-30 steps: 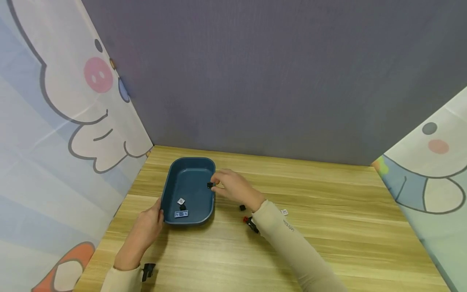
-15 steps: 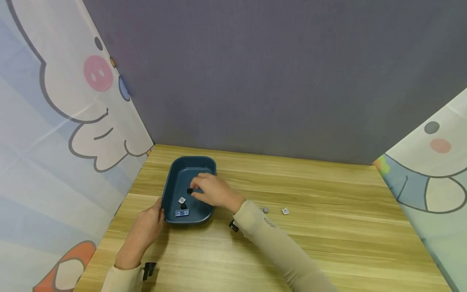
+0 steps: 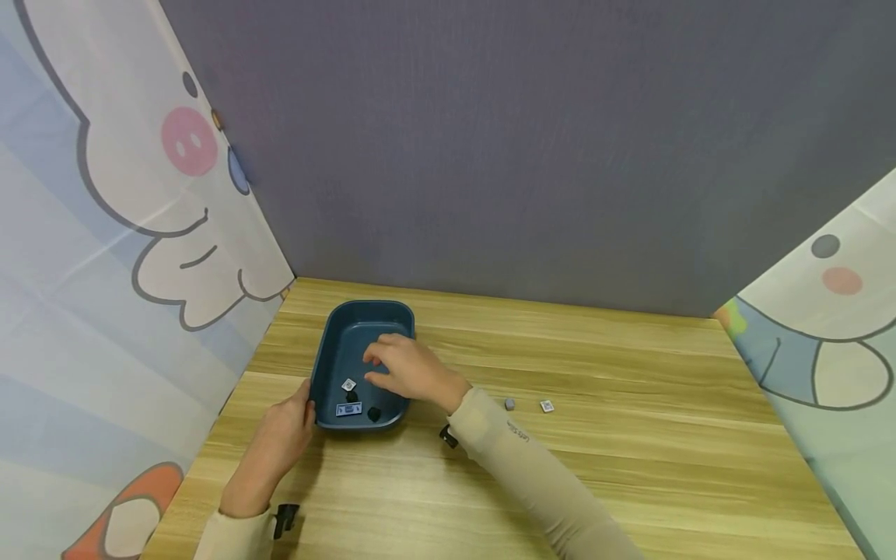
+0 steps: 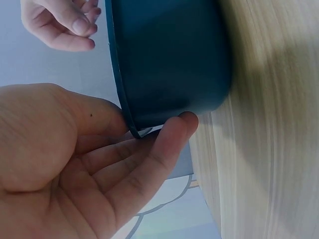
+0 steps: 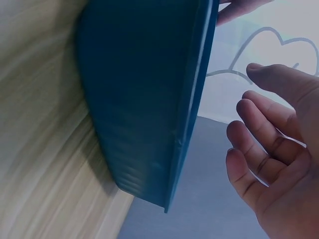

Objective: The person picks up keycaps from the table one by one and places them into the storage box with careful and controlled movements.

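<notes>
My left hand (image 3: 280,428) grips the near left rim of a dark blue tray (image 4: 174,59), thumb and fingers at its edge. Over the tray's right half hovers my right hand (image 3: 413,372), fingers loosely bent and apart, with nothing between them in the right wrist view. Inside the tray, toward its near end, lie a small white square tile (image 3: 348,385), a small black piece (image 3: 351,397), a blue-and-white rectangular piece (image 3: 348,409) and another black piece (image 3: 374,414). The right hand partly covers the tray's floor.
Right of the tray, a small grey cube (image 3: 509,404) and a white square tile (image 3: 547,406) lie on the wooden table (image 3: 630,435). A grey panel (image 3: 490,155) stands behind the table. Printed cloths hang at both sides.
The right hand came left over the tray carrying a small black piece and let it go; that piece lies near the tray's front. The left hand stayed on the rim.
</notes>
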A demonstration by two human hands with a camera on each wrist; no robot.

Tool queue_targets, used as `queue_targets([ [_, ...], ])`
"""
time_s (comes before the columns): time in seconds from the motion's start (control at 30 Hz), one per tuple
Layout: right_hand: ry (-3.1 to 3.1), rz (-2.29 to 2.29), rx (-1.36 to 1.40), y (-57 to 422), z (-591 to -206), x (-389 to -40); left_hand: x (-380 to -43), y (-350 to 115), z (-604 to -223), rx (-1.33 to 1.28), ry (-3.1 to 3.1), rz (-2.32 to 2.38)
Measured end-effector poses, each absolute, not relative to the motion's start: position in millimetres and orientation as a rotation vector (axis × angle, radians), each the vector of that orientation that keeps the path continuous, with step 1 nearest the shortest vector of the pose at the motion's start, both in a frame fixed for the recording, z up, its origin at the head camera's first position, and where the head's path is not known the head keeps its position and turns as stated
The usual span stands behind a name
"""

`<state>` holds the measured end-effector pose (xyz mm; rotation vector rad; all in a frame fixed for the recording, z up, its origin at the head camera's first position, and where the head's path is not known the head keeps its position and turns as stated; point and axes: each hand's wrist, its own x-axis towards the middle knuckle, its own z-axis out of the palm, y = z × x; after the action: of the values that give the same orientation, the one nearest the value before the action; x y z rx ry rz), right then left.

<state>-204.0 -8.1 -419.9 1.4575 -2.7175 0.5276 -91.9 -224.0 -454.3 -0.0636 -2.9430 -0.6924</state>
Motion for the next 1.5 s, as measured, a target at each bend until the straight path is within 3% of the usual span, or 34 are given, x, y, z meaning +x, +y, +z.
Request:
queue_targets([
  [0.97,-2.703,0.561,1.311,92.0,-419.2,-190.4,-92.0,-223.9,-455.2,-0.055,-2.953,-0.686],
  [1.5,-2.78,0.538,1.267,132.1,-456.4,-193.6,-91.8,-223.6,-455.2,-0.065,-2.942,-0.686],
])
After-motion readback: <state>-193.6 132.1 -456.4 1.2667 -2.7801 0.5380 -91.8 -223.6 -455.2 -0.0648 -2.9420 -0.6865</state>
